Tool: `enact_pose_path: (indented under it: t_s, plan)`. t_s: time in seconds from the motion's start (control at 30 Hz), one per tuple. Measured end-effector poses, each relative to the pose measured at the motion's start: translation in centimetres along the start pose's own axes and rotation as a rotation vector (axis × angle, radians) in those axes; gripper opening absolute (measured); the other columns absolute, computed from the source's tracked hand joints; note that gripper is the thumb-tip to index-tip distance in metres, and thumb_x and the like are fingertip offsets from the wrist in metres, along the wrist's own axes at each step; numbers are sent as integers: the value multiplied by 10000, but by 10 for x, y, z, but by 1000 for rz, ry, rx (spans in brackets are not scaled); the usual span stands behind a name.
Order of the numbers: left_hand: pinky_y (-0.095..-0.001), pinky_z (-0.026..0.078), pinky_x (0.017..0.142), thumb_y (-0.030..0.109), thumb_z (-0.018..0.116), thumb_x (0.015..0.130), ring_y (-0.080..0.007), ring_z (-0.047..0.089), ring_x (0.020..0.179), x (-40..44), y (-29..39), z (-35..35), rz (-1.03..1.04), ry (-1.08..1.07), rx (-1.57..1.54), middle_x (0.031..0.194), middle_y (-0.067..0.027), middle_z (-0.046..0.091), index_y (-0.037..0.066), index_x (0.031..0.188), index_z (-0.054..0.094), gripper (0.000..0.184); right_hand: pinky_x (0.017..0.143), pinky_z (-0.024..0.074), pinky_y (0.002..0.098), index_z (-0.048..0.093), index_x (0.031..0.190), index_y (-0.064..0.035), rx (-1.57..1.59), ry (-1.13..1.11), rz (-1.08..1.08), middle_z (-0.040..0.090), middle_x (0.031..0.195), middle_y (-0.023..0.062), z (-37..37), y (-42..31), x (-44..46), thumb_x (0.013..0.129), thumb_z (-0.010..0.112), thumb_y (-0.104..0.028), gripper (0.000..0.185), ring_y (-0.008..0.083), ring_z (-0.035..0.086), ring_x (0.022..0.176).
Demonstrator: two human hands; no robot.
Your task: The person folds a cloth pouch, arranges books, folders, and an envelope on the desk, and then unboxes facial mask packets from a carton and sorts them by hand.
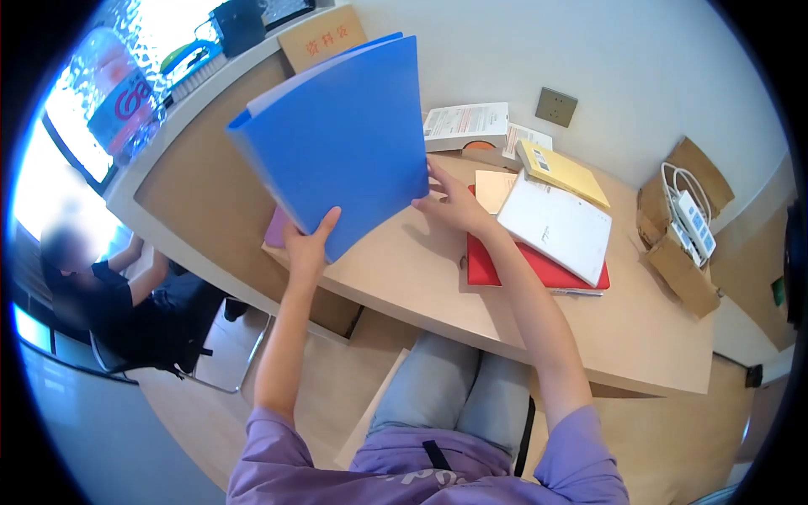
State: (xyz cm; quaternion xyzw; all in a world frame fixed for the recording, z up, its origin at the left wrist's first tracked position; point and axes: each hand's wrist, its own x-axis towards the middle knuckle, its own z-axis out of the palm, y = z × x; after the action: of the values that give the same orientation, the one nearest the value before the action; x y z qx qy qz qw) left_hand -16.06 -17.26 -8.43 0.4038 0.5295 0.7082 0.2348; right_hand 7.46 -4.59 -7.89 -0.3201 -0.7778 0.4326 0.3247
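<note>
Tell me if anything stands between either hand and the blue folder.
Nothing visible does: the left hand holds the blue folder at its lower-left edge, and the right hand holds it at its lower-right corner.

Left of the frame's centre, the left hand (308, 242) is gripping the lower edge of a blue folder (345, 143), its thumb lying on the front cover, while the right hand (454, 202) is holding the folder's right edge. At centre right, a white device (555, 225) is lying on a red folder (492, 265) on the desk (404, 273), a yellow packet (562, 172) resting at its upper end. At far right, an open cardboard box (661, 240) is holding a power strip (695, 223). At lower left, another person (126, 290) is sitting.
</note>
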Motion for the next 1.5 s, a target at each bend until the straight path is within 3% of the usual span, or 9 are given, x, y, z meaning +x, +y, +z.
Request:
enact_pose_path:
  t_s: [0.17,0.37,0.63,0.87,0.97,1.03,1.13,1.23,1.5]
  plan:
    - [-318,472,858,106,787,785,-193,585,998,0,4,22,52,143,-98,1107,-117,616,-57,1141,566,450,878,495,300,433,1391,-70,-23,191,-221,513,1316,132,1,4,-16,853,617,-77,568,207,569,1146]
    - [-318,482,838,68,752,813,-197,595,995,70,20,58,128,193,-225,1131,-126,619,-80,1139,571,401,697,502,280,627,1121,-47,238,369,-242,679,922,56,-3,3,-19,836,586,-45,288,141,641,803]
    - [-353,500,789,157,776,797,-237,648,873,155,-38,106,142,302,298,1005,-157,685,-105,1033,619,386,638,489,281,603,1097,-86,-121,302,-288,643,770,41,3,1,-28,842,575,-78,257,162,602,656]
    - [-350,498,808,168,804,759,-251,634,939,182,-84,115,124,235,177,1081,-158,659,-70,1132,571,500,625,492,298,595,1113,-120,-202,238,-246,636,756,33,3,-3,-34,833,573,-83,283,174,626,670]
    - [-355,480,866,136,805,749,-248,587,1035,178,-116,97,83,-25,-69,1190,-160,583,-57,1250,450,644,620,490,310,597,1108,-123,-210,260,-263,634,745,38,3,-2,-30,833,570,-88,278,189,628,663]
    - [-360,445,932,83,769,765,-257,541,1093,157,-130,84,129,-130,400,1246,-148,521,-36,1321,333,717,618,489,317,598,1106,-122,-215,262,-258,633,739,43,3,-4,-33,833,568,-91,276,197,629,659]
    - [-368,413,970,32,722,773,-268,503,1144,139,-127,80,-82,-214,110,1300,-148,474,-36,1342,308,706,614,489,324,599,1105,-118,-271,221,-221,636,732,53,2,-7,-35,831,566,-96,277,213,629,655]
    - [-368,381,1004,-1,658,785,-281,405,1261,118,-105,80,-209,-15,-4,1396,-162,366,6,1428,221,778,613,491,334,601,1101,-114,-276,262,-289,640,731,64,5,2,-31,825,563,-92,279,232,632,660]
    - [-426,240,1107,79,620,794,-330,120,1438,83,-60,117,-148,-157,160,1567,-197,-11,132,1522,-63,1000,633,496,400,593,1063,-105,-277,233,-255,627,708,103,5,-2,-32,814,551,-108,252,290,629,691]
